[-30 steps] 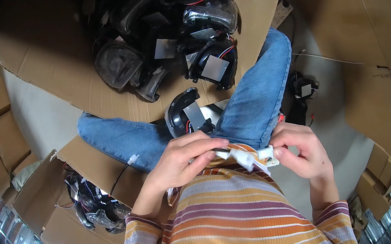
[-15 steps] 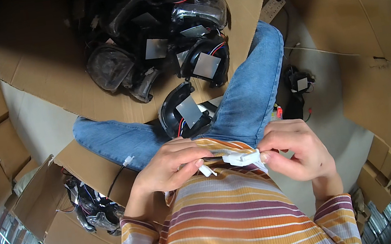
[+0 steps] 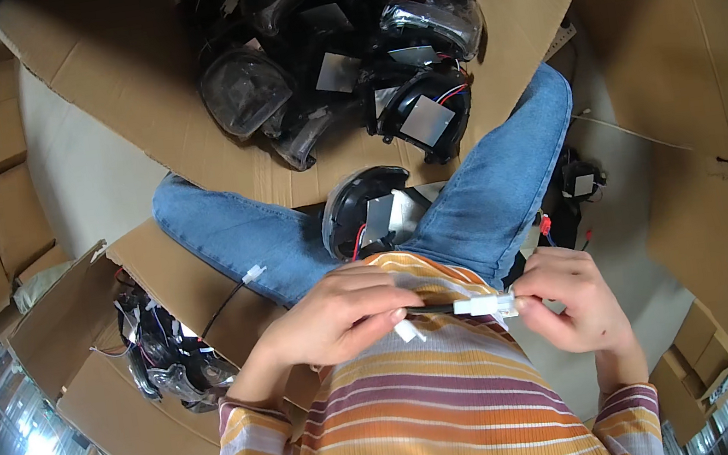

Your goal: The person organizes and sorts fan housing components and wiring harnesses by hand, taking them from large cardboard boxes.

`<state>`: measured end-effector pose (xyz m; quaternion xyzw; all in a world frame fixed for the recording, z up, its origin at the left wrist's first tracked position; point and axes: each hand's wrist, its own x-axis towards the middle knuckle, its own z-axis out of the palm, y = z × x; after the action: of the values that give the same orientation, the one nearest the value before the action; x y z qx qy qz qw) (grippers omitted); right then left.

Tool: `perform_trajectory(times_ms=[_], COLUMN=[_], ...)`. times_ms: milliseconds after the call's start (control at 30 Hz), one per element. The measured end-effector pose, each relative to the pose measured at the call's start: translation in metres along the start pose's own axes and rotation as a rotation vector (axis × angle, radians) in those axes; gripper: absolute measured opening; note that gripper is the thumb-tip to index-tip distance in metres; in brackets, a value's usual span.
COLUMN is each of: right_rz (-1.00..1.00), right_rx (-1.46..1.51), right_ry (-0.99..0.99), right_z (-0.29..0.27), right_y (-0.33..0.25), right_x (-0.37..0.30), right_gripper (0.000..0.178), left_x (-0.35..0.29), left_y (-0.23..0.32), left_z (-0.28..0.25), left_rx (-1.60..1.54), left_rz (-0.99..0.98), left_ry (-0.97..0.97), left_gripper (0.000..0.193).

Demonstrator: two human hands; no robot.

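My left hand [image 3: 348, 313] pinches a black cable [image 3: 431, 309] between thumb and forefinger, in front of my striped shirt. At the cable's end, a white plastic plug connector [image 3: 477, 305] lies level between my hands. My right hand [image 3: 574, 300] closes its thumb and forefinger on the connector's right end. A smaller white connector [image 3: 410, 331] hangs just below my left fingertips. Between my thighs rests a curved black lamp housing [image 3: 345, 210] with a silvery square plate [image 3: 380, 219] and red wires.
A cardboard sheet [image 3: 189, 173] ahead bears a pile of black lamp housings [image 3: 247, 90]. At left, an open carton [image 3: 76, 361] holds more lamps and wires [image 3: 162, 349]; a white-tipped cable [image 3: 254, 273] reaches onto my leg. Another plated part [image 3: 581, 183] lies on the floor at right.
The white connector, tilted before, now lies straighter and more level between my hands. Both hands keep their grip. The whole view has shifted, so the surroundings mostly appear further right.
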<state>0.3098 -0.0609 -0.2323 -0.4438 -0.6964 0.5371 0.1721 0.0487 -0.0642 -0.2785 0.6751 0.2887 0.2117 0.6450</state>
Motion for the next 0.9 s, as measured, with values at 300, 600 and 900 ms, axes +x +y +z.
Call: perform_trajectory(times_ms=[300,600,900], right_rz=[0.071,-0.087,-0.008], right_rx=[0.114,0.148,0.212], right_ry=[0.1,0.053,0.175], right_z=[-0.006,0.004,-0.004], right_y=[0.015,0.018,0.037], right_x=[-0.007,-0.006,-0.036], right_gripper=[0.003,0.003,0.004], left_x=[-0.221,-0.161,0.187], left_y=[0.153,0.089,-0.124], left_z=[-0.033,-0.028,0.008], left_rx=[0.761,1.212,0.797], left_rz=[-0.62,-0.955,-0.613], left_ry=[0.862,0.46,0.035], left_gripper=[0.023,0.031,0.039])
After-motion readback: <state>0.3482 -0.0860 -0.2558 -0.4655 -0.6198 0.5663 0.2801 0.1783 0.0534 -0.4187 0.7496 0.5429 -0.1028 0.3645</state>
